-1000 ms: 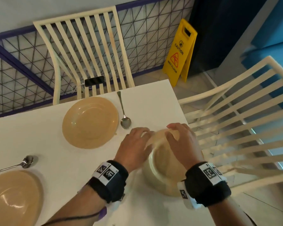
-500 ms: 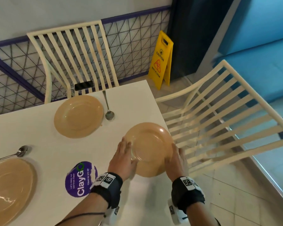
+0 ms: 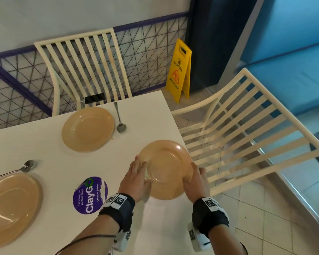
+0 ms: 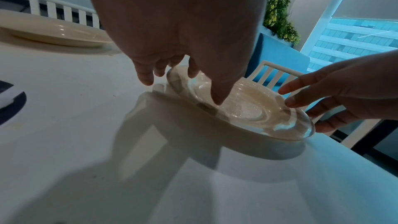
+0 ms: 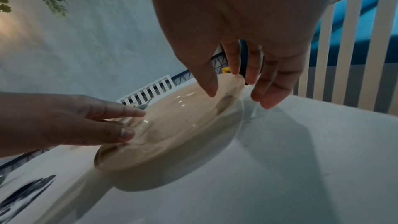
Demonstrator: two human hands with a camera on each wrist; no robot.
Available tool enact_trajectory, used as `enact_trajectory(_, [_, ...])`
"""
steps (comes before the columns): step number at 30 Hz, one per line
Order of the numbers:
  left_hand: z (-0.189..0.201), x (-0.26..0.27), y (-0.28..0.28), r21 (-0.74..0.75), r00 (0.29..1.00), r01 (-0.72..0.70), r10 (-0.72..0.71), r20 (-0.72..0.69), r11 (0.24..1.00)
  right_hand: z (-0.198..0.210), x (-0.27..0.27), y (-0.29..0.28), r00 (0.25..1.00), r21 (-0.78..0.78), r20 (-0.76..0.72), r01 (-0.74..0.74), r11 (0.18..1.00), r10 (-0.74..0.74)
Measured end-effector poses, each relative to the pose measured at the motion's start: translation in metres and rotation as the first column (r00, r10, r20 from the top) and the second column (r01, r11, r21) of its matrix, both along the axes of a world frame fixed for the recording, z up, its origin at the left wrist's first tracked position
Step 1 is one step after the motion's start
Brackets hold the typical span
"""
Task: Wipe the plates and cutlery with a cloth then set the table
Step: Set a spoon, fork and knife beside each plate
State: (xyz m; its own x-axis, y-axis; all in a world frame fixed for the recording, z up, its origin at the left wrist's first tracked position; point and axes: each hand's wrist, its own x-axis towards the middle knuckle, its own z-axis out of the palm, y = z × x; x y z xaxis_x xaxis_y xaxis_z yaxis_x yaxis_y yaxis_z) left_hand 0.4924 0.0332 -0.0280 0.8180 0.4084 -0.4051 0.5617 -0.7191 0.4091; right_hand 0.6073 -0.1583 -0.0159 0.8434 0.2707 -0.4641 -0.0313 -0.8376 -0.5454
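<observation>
A tan plate (image 3: 165, 169) is at the table's right edge, in front of the right chair. My left hand (image 3: 141, 168) holds its left rim, with the thumb (image 4: 217, 98) on the inner face and the fingers past the edge. On the other side, my right hand (image 3: 195, 173) holds the rim with its thumb (image 5: 210, 89) on top and its fingers outside. In both wrist views the plate (image 4: 243, 106) (image 5: 172, 122) throws a wide shadow and looks slightly raised and tilted. A second plate (image 3: 87, 128) has a spoon (image 3: 120, 122) beside it. A third plate (image 3: 9, 208) and its spoon (image 3: 17, 169) lie at the left. No cloth shows.
A round purple sticker (image 3: 89, 195) is on the white table (image 3: 44, 144) left of my hands. Slatted cream chairs stand at the far side (image 3: 85, 67) and at the right (image 3: 247, 129). A black phone (image 3: 94, 98) lies on the far chair. A yellow wet-floor sign (image 3: 179, 70) stands on the floor.
One second ago both hands held the plate steeply tilted with something pale on it. Now it lies nearly flat between them at the right edge. It has barely moved in the last half second.
</observation>
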Motion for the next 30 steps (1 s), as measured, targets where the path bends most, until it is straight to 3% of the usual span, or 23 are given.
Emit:
enact_trajectory(5, [0.019,-0.024,0.005,-0.078,0.993,-0.09,0.095,0.074,0.993,0.014,-0.007,-0.004,0.996,0.013,0.085,-0.022,1.0,0.021])
enact_trajectory(10, [0.036,-0.087,0.005,-0.101,0.962,-0.221,0.233,0.14,0.97,0.033,-0.051,0.004,0.952,0.143,0.262,-0.201,0.969,0.158])
enact_trajectory(17, [0.048,-0.208,0.01,-0.073,0.861,-0.469,0.474,0.184,0.88,0.028,-0.148,0.039,0.893,0.288,0.151,-0.45,0.845,0.424])
enact_trajectory(23, [0.036,-0.312,0.043,-0.063,0.71,-0.69,0.691,0.136,0.722,0.017,-0.213,0.089,0.766,0.216,0.04,-0.634,0.743,0.642])
enact_trajectory(27, [0.028,-0.359,0.059,-0.089,0.656,-0.743,0.748,0.102,0.664,0.01,-0.232,0.111,0.731,0.045,-0.013,-0.681,0.731,0.682])
enact_trajectory(30, [0.02,-0.376,0.06,-0.124,0.66,-0.737,0.747,0.082,0.664,0.003,-0.24,0.119,0.721,-0.062,0.001,-0.692,0.719,0.693])
